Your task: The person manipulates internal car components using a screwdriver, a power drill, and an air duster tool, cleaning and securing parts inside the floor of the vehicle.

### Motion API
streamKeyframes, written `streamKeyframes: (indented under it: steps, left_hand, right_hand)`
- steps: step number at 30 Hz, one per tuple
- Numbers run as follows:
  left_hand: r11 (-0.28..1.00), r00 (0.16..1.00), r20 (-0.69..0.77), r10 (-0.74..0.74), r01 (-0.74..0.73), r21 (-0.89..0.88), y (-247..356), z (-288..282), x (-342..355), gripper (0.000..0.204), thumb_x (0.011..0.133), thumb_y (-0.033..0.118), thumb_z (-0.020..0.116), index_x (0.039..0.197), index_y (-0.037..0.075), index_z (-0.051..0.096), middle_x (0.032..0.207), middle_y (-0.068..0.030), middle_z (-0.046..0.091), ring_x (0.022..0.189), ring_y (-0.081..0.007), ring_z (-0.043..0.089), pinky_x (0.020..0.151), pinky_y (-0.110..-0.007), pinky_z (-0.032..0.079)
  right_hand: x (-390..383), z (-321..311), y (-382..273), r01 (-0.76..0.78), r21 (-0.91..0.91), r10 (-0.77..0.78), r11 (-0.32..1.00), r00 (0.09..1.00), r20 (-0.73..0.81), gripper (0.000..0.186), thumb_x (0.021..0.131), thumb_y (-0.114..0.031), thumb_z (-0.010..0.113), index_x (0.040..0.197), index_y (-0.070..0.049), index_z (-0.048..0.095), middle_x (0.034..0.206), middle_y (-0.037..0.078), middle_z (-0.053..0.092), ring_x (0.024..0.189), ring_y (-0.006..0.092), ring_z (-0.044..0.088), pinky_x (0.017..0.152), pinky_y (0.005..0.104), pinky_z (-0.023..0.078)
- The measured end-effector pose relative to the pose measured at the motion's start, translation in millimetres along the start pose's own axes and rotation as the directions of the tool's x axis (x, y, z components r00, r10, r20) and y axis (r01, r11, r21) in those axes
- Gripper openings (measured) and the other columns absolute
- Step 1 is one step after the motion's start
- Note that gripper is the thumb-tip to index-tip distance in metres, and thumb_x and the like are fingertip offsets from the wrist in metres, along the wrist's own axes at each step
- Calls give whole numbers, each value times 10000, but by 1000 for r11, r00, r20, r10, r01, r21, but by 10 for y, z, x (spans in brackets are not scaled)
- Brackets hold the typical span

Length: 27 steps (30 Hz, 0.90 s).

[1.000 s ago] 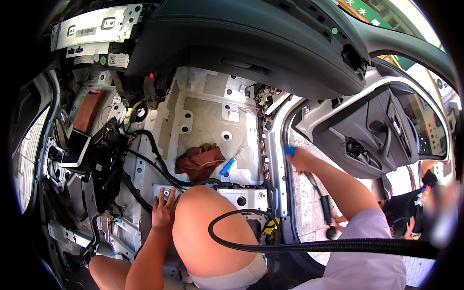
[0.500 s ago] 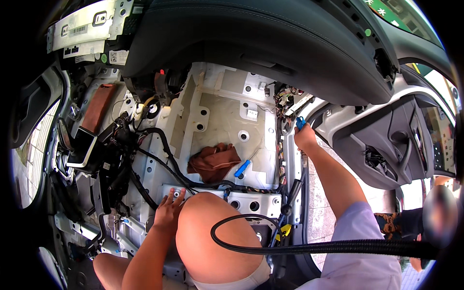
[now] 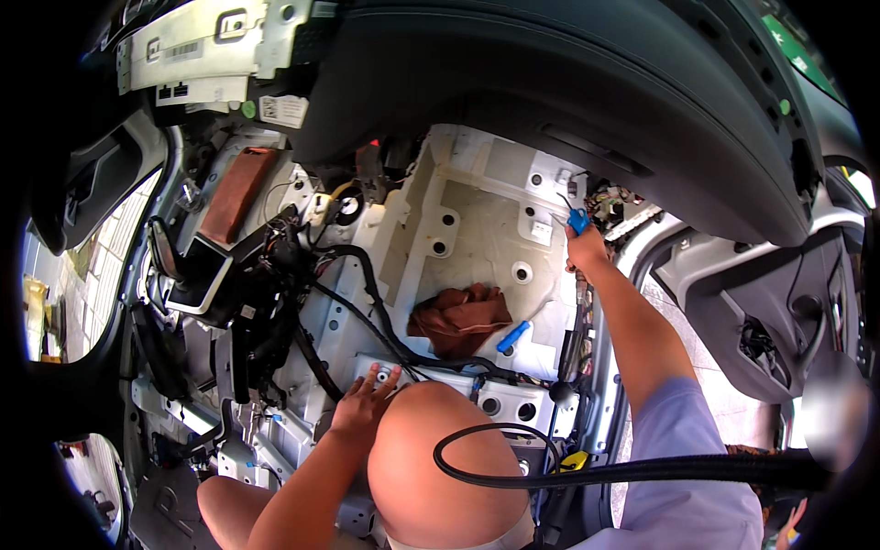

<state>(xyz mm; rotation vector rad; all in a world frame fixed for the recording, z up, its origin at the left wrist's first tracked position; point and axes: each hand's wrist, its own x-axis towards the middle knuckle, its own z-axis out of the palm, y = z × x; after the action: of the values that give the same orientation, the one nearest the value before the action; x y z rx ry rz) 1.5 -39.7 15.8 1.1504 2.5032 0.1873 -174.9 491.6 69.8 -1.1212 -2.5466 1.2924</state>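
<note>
My right hand [image 3: 584, 249] grips a blue-handled hand tool [image 3: 577, 218] with thin metal tips at the wiring along the floor's right edge. Below that fist hangs a long black-and-metal tool [image 3: 574, 353] with a rounded end; it appears held in the same hand. My left hand [image 3: 360, 410] lies with fingers spread on a metal bracket [image 3: 423, 373] beside my bare knee [image 3: 440, 463]. A crumpled brown cloth [image 3: 456, 320] and a blue-handled screwdriver [image 3: 513, 335] lie on the bare metal floor pan [image 3: 477, 243].
A dashboard [image 3: 550, 73] overhangs the floor. Black cable bundles [image 3: 367, 284] run across it from the stripped console [image 3: 202, 284]. A thick black hose [image 3: 660, 467] loops over my knee. An open door [image 3: 752, 321] is at right; a blurred person [image 3: 793, 527] is outside.
My right hand has moved up and inward from the doorway to the wiring, bringing both tools. My left hand stays by the knee. The view has shifted, with the scene appearing further right.
</note>
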Motion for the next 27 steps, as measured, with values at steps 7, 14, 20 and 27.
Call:
streamKeyframes:
  steps: [7,14,20,27]
  left_hand:
    - [1000,999,-50,-12,11,-17,12,45,8,605,1046,375,552,1634,261,465,1791,-87,266,1587,-460,348,1249,-569,377]
    - [995,998,-18,-55,53,-84,86,-64,-2,581,1055,378,544,1623,271,482,1786,-80,286,1593,-453,341,1269,-561,349]
    - [995,997,-56,-48,43,-92,138,-164,9,569,1056,403,545,1607,268,505,1773,-68,321,1609,-434,319,1282,-561,330]
    - [990,995,-34,-96,92,-103,155,-170,-28,556,1037,296,588,1590,259,537,1785,-40,290,1632,-398,280,1296,-555,306]
  right_hand:
    - [-71,441,-943,134,80,-137,988,990,32,352,1090,-318,652,1157,-17,481,688,84,593,453,209,620,405,385,508]
    - [60,414,-1180,-43,103,8,994,948,319,280,1085,-291,652,1176,-53,538,670,62,551,479,217,583,474,435,547]
    - [79,297,-1386,112,-122,-60,986,929,366,337,1079,-352,655,1187,-53,544,710,63,576,497,169,568,469,395,535]
    - [-1089,426,-1845,222,-401,337,889,279,899,308,1071,-330,697,1160,-67,563,704,-21,467,500,94,454,526,349,514]
